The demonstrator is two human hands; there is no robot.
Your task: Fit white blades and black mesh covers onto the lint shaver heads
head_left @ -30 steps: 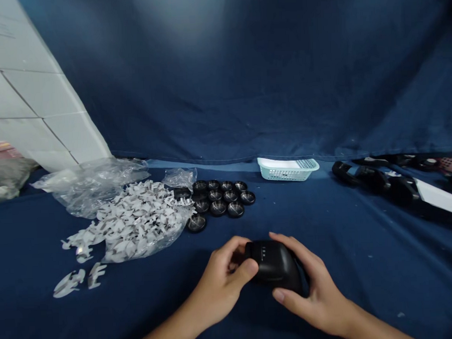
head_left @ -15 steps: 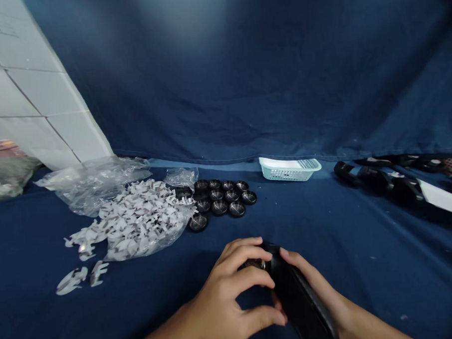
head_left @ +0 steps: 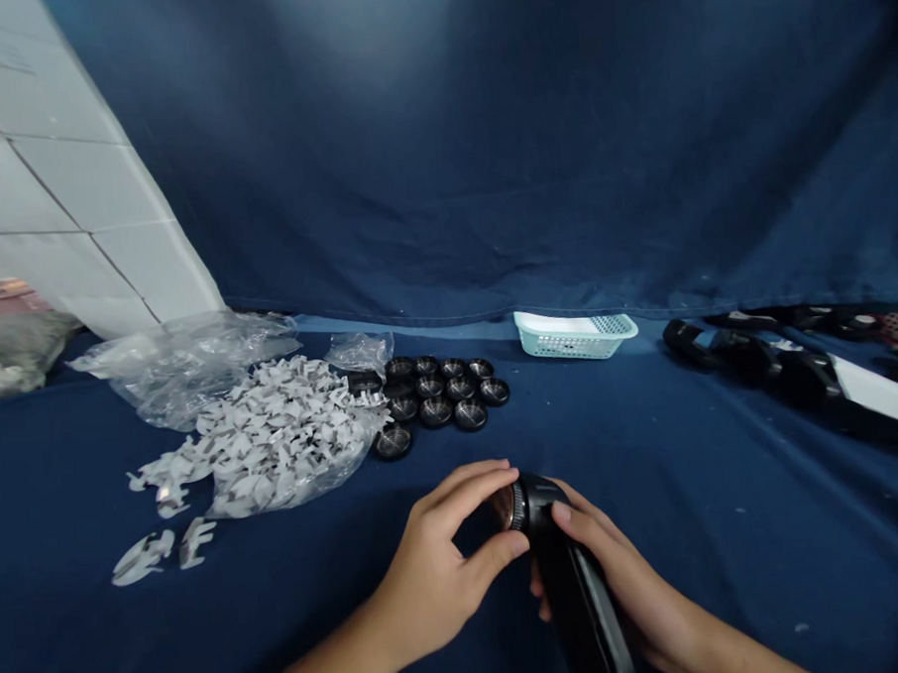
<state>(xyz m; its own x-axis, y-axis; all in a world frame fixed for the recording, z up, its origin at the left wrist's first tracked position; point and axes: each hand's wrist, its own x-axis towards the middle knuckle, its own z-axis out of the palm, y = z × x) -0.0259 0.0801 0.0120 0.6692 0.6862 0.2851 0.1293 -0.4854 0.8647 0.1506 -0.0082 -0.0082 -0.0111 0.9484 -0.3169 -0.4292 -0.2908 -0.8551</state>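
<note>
In my right hand is a long black handheld device, its handle running toward me and its round head facing left. The head ends in a ridged ring around a coppery, shiny face. My left hand is closed on that ring, the fingers over its top edge and the thumb below. Behind my hands, several black round caps with metallic patterned faces lie in rows. What exact kind of device this is cannot be told.
A heap of small white plastic pieces spills from a clear bag at the left, with loose ones nearer me. A light-blue basket stands at the back. More black devices lie at the right, beside a white strip.
The device has turned so that its head and ridged ring show clearly on the left. My left fingers have closed in on the ring, and my right thumb lies over the neck.
</note>
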